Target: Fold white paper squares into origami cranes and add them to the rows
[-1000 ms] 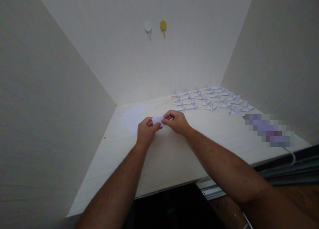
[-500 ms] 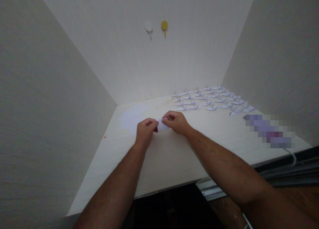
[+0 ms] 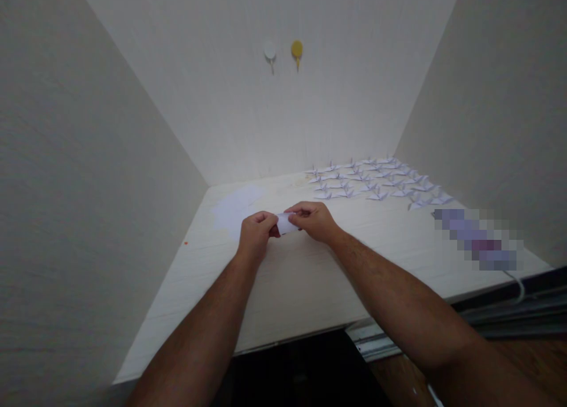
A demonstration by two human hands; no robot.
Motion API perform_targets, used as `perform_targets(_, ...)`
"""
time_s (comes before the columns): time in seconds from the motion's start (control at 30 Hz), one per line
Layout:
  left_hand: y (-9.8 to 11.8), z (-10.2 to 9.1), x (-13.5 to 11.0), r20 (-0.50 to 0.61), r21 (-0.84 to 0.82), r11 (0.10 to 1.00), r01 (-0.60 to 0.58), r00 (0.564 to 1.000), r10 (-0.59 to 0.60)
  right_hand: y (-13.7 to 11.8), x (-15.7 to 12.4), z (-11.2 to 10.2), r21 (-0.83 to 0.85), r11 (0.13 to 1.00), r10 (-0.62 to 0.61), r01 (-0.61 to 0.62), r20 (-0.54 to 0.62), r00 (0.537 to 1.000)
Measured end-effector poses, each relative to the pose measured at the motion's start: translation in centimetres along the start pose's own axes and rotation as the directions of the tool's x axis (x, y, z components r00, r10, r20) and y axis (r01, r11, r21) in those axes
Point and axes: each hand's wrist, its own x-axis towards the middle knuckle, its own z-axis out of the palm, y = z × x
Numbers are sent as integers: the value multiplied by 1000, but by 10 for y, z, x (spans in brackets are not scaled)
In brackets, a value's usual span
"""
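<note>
My left hand and my right hand both pinch a small folded piece of pale paper just above the white table, near its middle. The left fingers grip the paper's left end and the right fingers its right end, and most of the paper is hidden by the fingers. A flat sheet of pale paper lies on the table just beyond my left hand.
Several folded paper cranes stand in rows at the table's back right. A blurred-out object with a white cable lies at the right edge. White walls close in on three sides. Two round hooks hang on the back wall.
My hands have kept hold of the paper and shifted slightly toward me. The paper now shows a little more between the fingers than a second ago.
</note>
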Motion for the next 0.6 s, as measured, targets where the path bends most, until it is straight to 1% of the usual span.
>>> perform_targets(0.2, 5, 2, -2, 3, -75, 996, 42, 999, -42, 0, 0, 2, 46, 999, -4, 4, 4, 1000)
perform_targets(0.33, 7, 3, -3, 8, -97, 993, 63, 998, -62, 0, 0, 1, 42, 999, -31, 30, 17, 999)
perform_targets(0.6, 6, 3, -3, -7, -141, 988, 56, 998, -58, 5, 3, 1, 27, 998, -65, 63, 39, 997)
